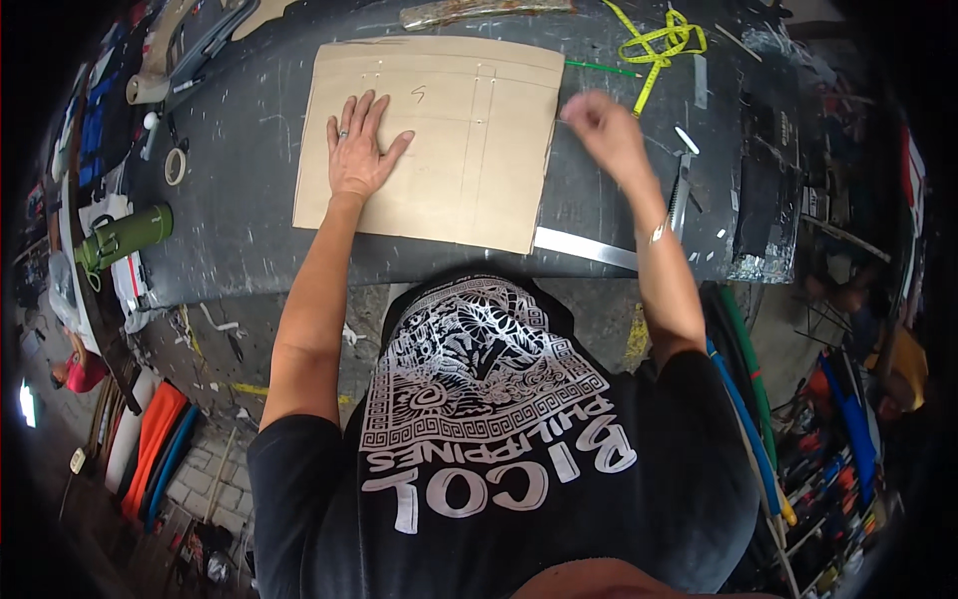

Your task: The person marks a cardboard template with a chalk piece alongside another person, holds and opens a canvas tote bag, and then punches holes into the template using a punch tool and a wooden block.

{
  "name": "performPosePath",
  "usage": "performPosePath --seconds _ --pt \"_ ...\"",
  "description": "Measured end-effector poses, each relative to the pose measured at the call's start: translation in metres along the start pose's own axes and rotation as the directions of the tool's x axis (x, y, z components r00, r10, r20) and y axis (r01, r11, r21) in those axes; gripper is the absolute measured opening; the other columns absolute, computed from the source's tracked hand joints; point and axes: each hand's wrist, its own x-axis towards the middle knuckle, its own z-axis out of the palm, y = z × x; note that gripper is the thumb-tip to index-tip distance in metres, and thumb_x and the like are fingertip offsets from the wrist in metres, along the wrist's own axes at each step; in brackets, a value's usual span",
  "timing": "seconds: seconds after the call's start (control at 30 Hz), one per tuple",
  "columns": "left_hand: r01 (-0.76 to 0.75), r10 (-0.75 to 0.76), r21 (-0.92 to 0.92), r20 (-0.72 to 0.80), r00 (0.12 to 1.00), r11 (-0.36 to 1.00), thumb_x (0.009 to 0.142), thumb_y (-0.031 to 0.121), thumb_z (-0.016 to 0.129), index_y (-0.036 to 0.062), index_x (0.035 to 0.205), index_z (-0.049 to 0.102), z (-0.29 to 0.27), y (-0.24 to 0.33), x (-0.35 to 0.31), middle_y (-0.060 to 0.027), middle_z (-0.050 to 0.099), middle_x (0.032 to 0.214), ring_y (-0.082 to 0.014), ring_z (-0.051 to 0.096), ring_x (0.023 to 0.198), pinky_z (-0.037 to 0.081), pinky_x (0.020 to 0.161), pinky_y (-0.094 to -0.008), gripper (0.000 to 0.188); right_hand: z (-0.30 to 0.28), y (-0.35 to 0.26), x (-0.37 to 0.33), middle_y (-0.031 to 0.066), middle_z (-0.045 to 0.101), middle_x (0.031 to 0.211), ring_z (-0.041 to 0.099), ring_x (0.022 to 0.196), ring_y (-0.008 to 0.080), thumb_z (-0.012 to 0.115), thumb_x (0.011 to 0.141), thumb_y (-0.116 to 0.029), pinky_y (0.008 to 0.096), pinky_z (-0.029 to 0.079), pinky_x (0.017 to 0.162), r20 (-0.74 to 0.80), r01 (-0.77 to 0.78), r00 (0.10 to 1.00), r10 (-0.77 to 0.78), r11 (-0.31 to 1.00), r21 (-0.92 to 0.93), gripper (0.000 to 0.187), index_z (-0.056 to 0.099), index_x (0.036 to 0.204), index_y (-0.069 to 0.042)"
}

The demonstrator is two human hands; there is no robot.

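"Where's the brown paper?"
"From far away, I see it on the bench. The left hand lies flat on it, fingers spread. The right hand curls nearby; I can't tell if it's holding anything."

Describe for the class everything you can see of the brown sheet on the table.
The brown sheet looks like stiff paper or card, roughly four-sided. Thin drawn lines, small marks and a handwritten character show on its face. It lies flat on the dark table, a metal strip at its lower right edge. The left hand rests on it, fingers spread.
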Motion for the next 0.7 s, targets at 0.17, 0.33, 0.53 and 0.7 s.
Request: performPosePath --seconds 0.17,0.33,0.53,0.7 --pt "-0.023 0.024 -0.074 0.019 1.000 0.997 0.092 0.067 0.056 0.0207 0.153 0.043 -0.001 -0.001 0.002 -0.0025 0.037 0.161 -0.0261 0.024 0.154 0.013 0.125 -0.0537 0.078 -0.020 0.053 0.145 0.0203 0.072 0.085 0.070 0.081 0.0361 0.056 0.100 -0.032 0.0426 0.053 0.074 -0.288 0.063 0.953 -0.090 0.993 -0.101 0.035 0.067 0.090 -0.001" --pt "-0.003 0.004 -0.072 0.014 1.000 0.997 0.090 0.071 0.055 0.0210 0.151 0.044 0.004 -0.004 0.005 -0.0010 0.038 0.161 -0.0252 0.025 0.153 0.014 0.125 -0.0544 0.080 -0.039 0.081 0.254 0.0243 0.071 0.103 0.067 0.103 0.0412 0.059 0.099 -0.031 0.0458 0.052 0.090 -0.360 -0.074 0.932 -0.050 0.944 -0.321 0.030 0.072 0.103 -0.003" --pt "0.017 -0.017 -0.009 0.016 1.000 1.000 0.089 0.073 0.053 0.0213 0.151 0.045 0.005 -0.006 0.007 0.0002 0.039 0.160 -0.0238 0.026 0.153 0.014 0.126 -0.0542 0.081 -0.047 0.115 0.305 0.0250 0.072 0.096 0.070 0.095 0.0427 0.068 0.092 -0.034 0.0487 0.055 0.080 -0.242 -0.087 0.969 -0.058 0.833 -0.547 0.032 0.075 0.100 -0.005" --pt "0.012 -0.005 -0.097 0.072 0.997 0.995 0.092 0.065 0.055 0.0159 0.150 0.046 -0.013 0.001 0.009 -0.0072 0.042 0.157 -0.0295 0.033 0.149 0.020 0.123 -0.0561 0.076 -0.031 0.113 0.311 0.0247 0.072 0.098 0.069 0.098 0.0412 0.068 0.091 -0.032 0.0486 0.054 0.085 -0.191 -0.104 0.982 -0.003 0.831 -0.546 0.028 0.075 0.099 -0.005"
